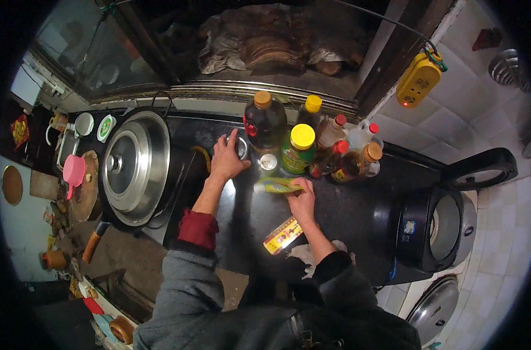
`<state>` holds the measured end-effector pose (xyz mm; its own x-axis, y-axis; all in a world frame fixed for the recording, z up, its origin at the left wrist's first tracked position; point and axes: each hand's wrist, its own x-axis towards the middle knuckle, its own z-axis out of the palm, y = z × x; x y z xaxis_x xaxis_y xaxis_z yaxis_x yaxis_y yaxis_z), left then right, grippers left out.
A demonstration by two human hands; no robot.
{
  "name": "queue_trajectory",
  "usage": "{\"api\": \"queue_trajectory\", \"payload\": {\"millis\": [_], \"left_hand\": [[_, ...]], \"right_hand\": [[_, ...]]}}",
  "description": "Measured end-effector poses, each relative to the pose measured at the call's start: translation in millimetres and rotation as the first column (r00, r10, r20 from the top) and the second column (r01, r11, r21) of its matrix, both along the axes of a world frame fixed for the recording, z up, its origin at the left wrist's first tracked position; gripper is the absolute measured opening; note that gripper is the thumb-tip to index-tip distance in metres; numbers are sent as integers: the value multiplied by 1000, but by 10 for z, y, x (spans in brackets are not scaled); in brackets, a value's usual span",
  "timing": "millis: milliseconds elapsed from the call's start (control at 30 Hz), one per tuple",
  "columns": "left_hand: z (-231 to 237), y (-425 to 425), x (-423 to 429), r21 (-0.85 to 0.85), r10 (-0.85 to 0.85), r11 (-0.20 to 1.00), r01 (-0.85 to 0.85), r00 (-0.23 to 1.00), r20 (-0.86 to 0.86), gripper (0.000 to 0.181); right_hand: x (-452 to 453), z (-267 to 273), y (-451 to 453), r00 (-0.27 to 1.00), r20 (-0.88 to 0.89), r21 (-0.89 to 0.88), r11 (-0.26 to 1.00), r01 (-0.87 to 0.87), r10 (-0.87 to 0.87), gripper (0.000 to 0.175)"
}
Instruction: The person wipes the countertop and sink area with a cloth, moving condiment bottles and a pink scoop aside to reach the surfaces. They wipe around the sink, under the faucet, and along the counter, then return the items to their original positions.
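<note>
My left hand (pixel 229 157) lies over a small round glass jar (pixel 242 148) on the black countertop (pixel 265 245), its fingers at the rim; how firmly they hold it I cannot tell. A green and yellow packet (pixel 277 185), slightly blurred, is pinched in my right hand (pixel 302 197). Between the hands and the bottles stands a small jar with a pale lid (pixel 268 162). Below my right hand a yellow and red printed packet (pixel 283 235) lies flat, and a crumpled pale cloth (pixel 307 256) is partly under my right forearm.
Several bottles stand at the back, among them a large dark bottle (pixel 265 120) and a yellow-lidded green jar (pixel 299 151). A lidded wok (pixel 136 168) sits at left, its wooden handle (pixel 92 246) jutting out. An open rice cooker (pixel 436 227) stands at right. A yellow power strip (pixel 418 81) hangs above.
</note>
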<state>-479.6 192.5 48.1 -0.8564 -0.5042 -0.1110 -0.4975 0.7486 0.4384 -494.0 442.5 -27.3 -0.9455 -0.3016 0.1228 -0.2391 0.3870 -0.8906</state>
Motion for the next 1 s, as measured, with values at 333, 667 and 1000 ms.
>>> {"api": "queue_trajectory", "payload": {"millis": [333,667,1000], "left_hand": [[171,658,603,40,-71,997,68,992,102,93],[-97,1642,110,-31,-247,968,250,917,-315,89],[-224,1667,826,142,-79,984,109,977,-200,88]], "right_hand": [[-182,28,662,970,119,-265,935,236,-211,24],[-348,-81,963,935,280,-105,962,254,-216,42],[90,-124,1138,929,179,-234,903,359,-323,52]]}}
